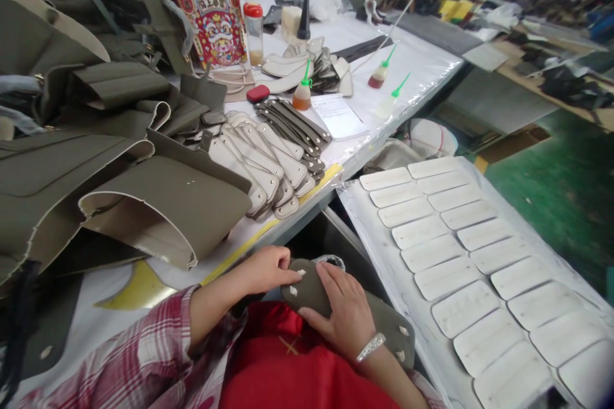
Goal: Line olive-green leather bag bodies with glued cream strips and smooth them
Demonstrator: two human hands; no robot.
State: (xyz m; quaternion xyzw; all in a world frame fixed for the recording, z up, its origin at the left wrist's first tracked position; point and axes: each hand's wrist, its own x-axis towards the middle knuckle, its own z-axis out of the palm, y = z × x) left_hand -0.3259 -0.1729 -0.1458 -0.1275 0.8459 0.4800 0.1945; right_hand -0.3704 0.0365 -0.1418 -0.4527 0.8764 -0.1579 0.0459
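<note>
Across my lap, an olive-green leather-like panel [388, 316] slants down to the right, with small pale bits near both rounded ends. My left hand [271, 270] grips its left end, the thumb pressed near one pale bit and the other fingers mostly hidden. On the panel's middle lies my right hand [346, 307], its fingers over the far edge and the thumb along the near side. What lies under the panel cannot be seen.
At right, a board [474, 230] carries rows of pale rounded pieces. On the table are stacked pale-backed panels [259, 166], dark strips [292, 121], olive bag bodies [182, 204], a green-tipped bottle [302, 99] with amber liquid, and a red patterned box [215, 25].
</note>
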